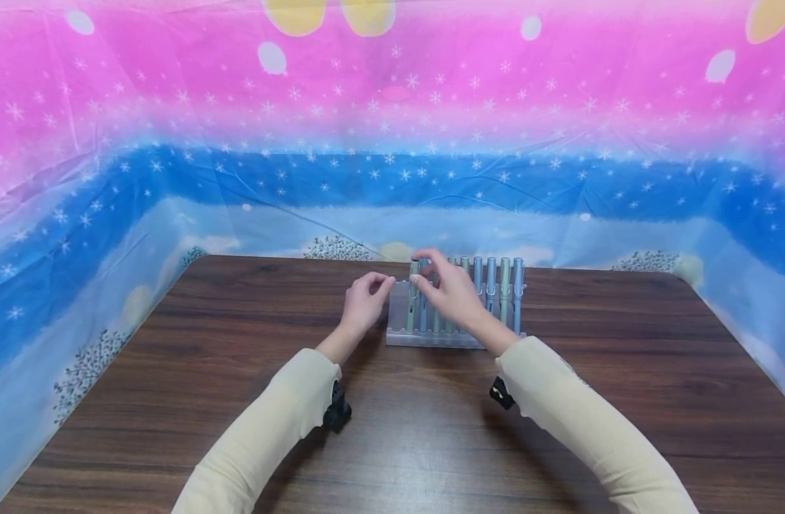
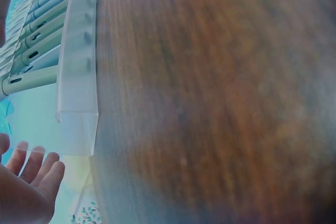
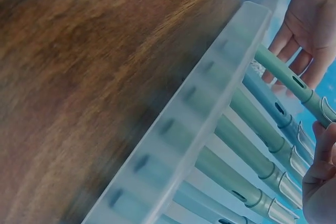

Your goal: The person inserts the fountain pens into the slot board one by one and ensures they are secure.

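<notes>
A clear plastic pen stand (image 1: 434,341) holds a row of green and blue capped pens, leaning back in its notches. My right hand (image 1: 453,289) reaches over the row and pinches the cap end of the leftmost green pen (image 3: 286,74), whose lower end sits in the front ledge. At the stand's left side, my left hand (image 1: 365,303) pinches the edge of the clear back panel. In the left wrist view its fingers (image 2: 48,179) show behind that panel. Several pens in the middle of the row are partly covered by my right hand.
The stand rests near the far edge of a dark wooden table (image 1: 251,357). Behind and at both sides hangs a pink and blue patterned cloth (image 1: 392,171). A black wrist camera (image 1: 337,408) is strapped under the left sleeve, another (image 1: 502,393) under the right.
</notes>
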A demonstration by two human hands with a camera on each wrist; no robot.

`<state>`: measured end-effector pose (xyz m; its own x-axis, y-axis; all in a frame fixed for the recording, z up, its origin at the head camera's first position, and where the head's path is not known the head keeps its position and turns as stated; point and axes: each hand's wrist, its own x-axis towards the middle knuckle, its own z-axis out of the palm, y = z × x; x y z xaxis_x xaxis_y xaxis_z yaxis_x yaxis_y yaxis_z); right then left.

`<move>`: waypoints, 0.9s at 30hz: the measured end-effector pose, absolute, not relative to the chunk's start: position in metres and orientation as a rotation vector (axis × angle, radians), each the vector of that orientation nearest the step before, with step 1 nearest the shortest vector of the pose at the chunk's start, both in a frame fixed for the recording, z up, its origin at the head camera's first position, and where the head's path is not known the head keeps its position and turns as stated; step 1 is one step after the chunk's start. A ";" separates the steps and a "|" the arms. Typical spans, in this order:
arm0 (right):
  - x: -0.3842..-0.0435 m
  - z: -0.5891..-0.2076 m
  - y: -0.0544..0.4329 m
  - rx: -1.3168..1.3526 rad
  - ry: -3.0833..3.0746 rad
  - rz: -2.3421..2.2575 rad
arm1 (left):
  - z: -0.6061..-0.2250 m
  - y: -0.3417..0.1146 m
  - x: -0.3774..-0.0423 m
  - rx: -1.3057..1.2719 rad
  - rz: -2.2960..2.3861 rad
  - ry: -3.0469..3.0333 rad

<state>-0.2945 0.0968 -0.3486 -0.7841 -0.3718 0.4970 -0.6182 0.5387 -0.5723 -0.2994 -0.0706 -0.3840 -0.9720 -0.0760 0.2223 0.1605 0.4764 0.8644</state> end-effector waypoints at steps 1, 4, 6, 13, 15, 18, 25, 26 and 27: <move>-0.295 -0.349 0.097 0.821 -2.467 1.094 | -0.384 -0.070 -0.300 -0.071 -1.498 -2.494; -0.295 -0.348 0.097 0.828 -2.491 1.008 | -0.385 -0.070 -0.300 -0.071 -1.496 -2.495; -0.296 -0.348 0.098 0.830 -2.517 0.928 | -0.385 -0.070 -0.300 -0.077 -1.501 -2.493; -0.297 -0.347 0.099 0.843 -2.614 0.737 | -0.384 -0.070 -0.298 -0.072 -1.508 -2.496; -0.297 -0.347 0.099 0.842 -2.625 0.727 | -0.384 -0.070 -0.298 -0.072 -1.511 -2.502; -0.298 -0.346 0.098 0.827 -2.640 0.719 | -0.383 -0.071 -0.298 -0.074 -1.513 -2.503; -0.299 -0.346 0.097 0.788 -2.691 0.691 | -0.384 -0.071 -0.299 -0.074 -1.511 -2.510; -0.299 -0.345 0.097 0.781 -2.698 0.689 | -0.384 -0.071 -0.299 -0.075 -1.511 -2.511; -0.299 -0.345 0.097 0.772 -2.706 0.687 | -0.384 -0.071 -0.299 -0.075 -1.509 -2.510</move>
<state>-0.2993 0.0968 -0.3450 -0.8302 -0.4329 0.3512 -0.5480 0.7493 -0.3719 -0.2989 -0.0707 -0.3842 -0.9764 -0.0646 0.2061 0.1517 0.4739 0.8674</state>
